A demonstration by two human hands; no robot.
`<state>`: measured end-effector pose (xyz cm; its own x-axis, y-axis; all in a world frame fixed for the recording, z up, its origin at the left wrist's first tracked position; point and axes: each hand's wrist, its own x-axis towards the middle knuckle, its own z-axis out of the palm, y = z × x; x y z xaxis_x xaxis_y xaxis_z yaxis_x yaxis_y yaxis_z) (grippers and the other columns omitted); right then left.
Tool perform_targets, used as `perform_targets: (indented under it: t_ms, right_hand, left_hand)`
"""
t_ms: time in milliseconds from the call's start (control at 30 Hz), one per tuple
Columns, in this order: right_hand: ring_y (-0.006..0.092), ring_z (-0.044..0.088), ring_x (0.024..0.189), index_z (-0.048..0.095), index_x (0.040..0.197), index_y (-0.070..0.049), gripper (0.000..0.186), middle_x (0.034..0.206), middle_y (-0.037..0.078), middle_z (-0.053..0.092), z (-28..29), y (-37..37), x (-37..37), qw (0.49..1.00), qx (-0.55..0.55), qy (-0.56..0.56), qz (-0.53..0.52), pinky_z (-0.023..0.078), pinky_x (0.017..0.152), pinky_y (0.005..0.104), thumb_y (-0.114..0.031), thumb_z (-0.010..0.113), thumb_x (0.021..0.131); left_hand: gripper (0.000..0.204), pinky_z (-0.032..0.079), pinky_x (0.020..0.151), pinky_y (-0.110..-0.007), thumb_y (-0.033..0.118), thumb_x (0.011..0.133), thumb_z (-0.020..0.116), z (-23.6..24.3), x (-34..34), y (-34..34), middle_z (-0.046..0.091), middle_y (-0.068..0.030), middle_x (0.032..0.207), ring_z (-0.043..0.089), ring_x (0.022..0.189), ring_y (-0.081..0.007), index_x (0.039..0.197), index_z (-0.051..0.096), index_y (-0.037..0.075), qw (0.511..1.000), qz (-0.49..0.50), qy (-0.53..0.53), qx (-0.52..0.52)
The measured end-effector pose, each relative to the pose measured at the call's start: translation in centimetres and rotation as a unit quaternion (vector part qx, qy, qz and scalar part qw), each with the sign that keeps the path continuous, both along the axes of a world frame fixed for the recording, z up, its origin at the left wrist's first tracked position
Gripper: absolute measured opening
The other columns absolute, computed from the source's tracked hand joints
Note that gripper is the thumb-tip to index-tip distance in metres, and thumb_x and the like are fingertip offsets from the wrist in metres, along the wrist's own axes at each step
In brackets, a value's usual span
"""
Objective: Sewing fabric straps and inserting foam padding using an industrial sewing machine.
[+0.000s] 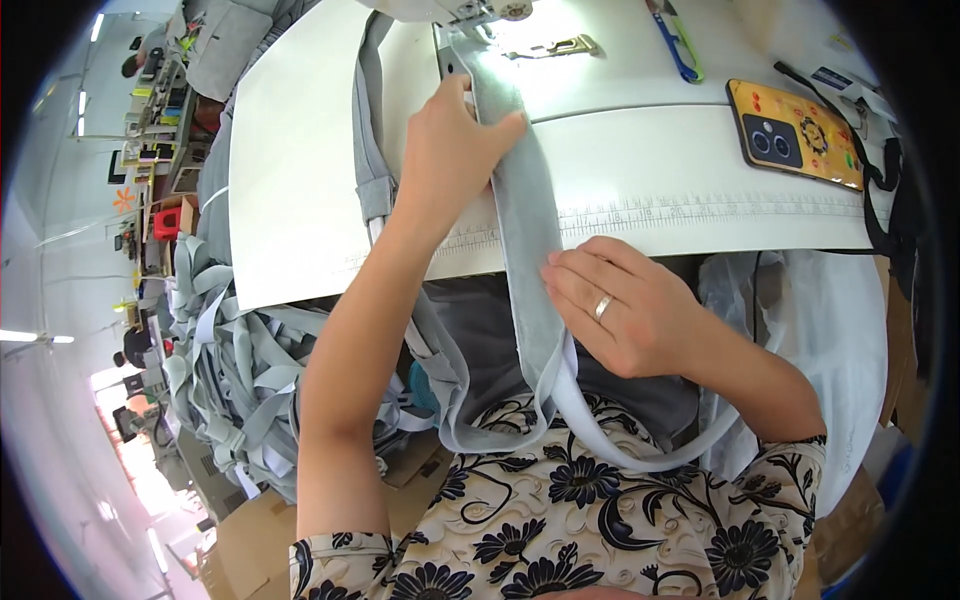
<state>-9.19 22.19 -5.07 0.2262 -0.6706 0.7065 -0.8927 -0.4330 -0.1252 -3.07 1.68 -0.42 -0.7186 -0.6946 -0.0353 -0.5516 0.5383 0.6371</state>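
A long grey fabric strip (pixel 528 230) runs from under the sewing machine head (pixel 470 10) down over the table's near edge. My left hand (pixel 455 150) grips its left edge close to the machine, thumb lying across the cloth and fingers curled at the side. Lower down, my right hand (pixel 635 310), with a ring on one finger, pinches the strip's right edge between fingers pressed together; the thumb is hidden. Below that hand a white band (pixel 610 450) hangs in a loop over my lap. Another grey strap (pixel 370 110) lies left of my left hand.
On the white table (pixel 300 200), with a printed ruler (pixel 680 210), lie a phone in a yellow case (pixel 795 135), green-and-blue snips (pixel 680 45) and a metal sewing-machine part (pixel 560 47). A heap of grey straps (pixel 240 370) lies at left; clear plastic (pixel 820 340) hangs at right.
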Motion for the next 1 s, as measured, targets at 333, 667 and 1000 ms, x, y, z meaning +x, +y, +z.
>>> perform_targets:
  t_ms: [333,667,1000]
  right_hand:
    - [0.0310,0.064,0.089,0.065,0.088,0.015,0.038,0.090,0.023,0.067,0.7,-2.5,-1.0,0.999,0.034,0.019,-0.016,0.051,0.084,0.0378,-0.011,0.058,0.061]
    - [0.0231,0.064,0.089,0.062,0.073,-0.002,0.007,0.082,0.009,0.064,1.6,-7.0,-5.6,0.991,0.083,0.099,-0.033,0.051,0.079,0.0308,-0.009,0.061,0.072]
    - [0.0252,0.064,0.103,0.066,0.104,0.000,0.023,0.113,0.010,0.067,-0.7,-10.5,-9.2,0.983,0.153,0.017,-0.097,0.051,0.092,0.0355,-0.006,0.057,0.084]
  left_hand:
    - [0.071,0.044,0.042,-0.027,0.027,0.079,0.073,1.1,-0.4,-0.6,0.061,-0.0057,0.069,0.055,0.052,-0.0098,0.134,0.047,-0.010,0.999,-0.023,-0.044,-0.011]
    - [0.067,0.050,0.055,-0.035,0.021,0.077,0.069,0.7,-0.9,-1.5,0.061,-0.0145,0.065,0.062,0.056,-0.0222,0.130,0.046,-0.014,0.998,-0.033,-0.004,-0.057]
    - [0.038,0.051,0.064,-0.035,0.038,0.089,0.064,2.1,7.4,-1.5,0.065,-0.0133,0.074,0.065,0.071,-0.0269,0.093,0.071,0.001,0.952,-0.276,0.006,-0.136]
